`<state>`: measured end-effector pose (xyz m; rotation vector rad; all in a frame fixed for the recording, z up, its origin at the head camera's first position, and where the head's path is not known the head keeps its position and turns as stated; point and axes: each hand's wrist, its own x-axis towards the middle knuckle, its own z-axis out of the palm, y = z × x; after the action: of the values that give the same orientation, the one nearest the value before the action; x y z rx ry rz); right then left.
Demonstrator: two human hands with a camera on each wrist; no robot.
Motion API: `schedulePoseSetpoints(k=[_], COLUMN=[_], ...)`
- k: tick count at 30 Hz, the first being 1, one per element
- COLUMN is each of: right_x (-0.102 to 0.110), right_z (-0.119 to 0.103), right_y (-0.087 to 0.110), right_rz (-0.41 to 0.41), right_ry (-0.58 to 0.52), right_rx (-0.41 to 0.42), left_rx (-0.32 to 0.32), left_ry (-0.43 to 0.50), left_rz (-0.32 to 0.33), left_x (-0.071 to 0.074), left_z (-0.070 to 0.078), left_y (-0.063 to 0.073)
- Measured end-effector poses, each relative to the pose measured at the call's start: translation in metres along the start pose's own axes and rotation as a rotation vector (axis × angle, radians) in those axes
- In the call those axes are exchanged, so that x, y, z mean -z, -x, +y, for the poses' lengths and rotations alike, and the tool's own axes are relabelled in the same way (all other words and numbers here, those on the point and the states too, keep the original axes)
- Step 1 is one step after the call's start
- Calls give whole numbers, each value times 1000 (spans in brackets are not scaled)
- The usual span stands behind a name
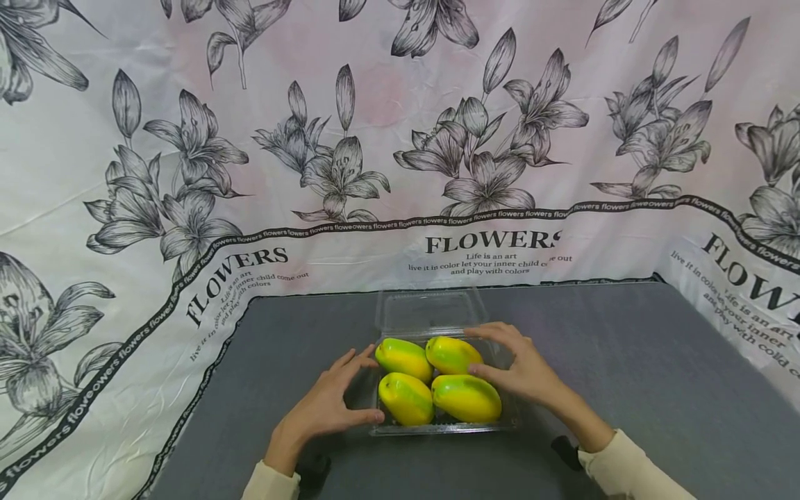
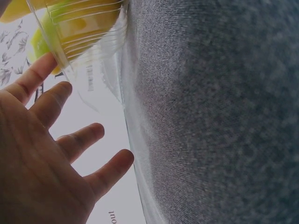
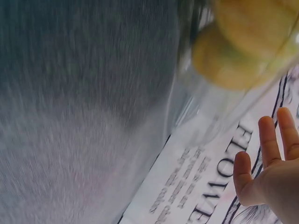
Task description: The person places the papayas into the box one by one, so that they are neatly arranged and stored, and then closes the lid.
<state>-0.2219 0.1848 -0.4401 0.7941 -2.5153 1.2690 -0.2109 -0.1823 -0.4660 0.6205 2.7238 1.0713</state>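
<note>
Several yellow-green mangoes lie in two rows in a clear plastic box. Its hinged lid is raised at the back. My left hand is at the box's left side, thumb near the front corner and fingers spread toward the back. In the left wrist view one fingertip meets the box's rim. The right hand reaches over the right side, thumb against the back right mango and fingers extended beyond it. Straight, parted fingers show in the right wrist view.
The box stands on a grey cloth-covered table. A white curtain with printed flowers and lettering hangs behind the table and along both sides.
</note>
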Motion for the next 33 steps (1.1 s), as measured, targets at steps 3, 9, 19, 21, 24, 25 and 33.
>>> schedulePoseSetpoints(k=[3,9,19,21,24,25,33], right_x=[7,13,15,15,15,14,11], right_z=[11,34,62,64,68,70,81], right_y=[-6,-17,-29,-32,-35,-37,-46], right_rz=[7,10,-6,-8,-21,-25,-62], right_ry=[-11,-19,-72,-76,-80,-84,-99], right_rx=[-58,-162,-265,-277,-293,-303,-377], left_rx=[-1,3,-17,-21,-22,-23,-25], left_ry=[1,1,-6,-7,-9,-8,-5], left_rz=[-2,-7,-11,-9,-7,-6,-9], left_x=[0,0,-2,-2,-1,-1,-1], left_z=[0,-1,-4,-4,-3,-3,-3], left_y=[0,0,-1,-1,-1,-1,-1])
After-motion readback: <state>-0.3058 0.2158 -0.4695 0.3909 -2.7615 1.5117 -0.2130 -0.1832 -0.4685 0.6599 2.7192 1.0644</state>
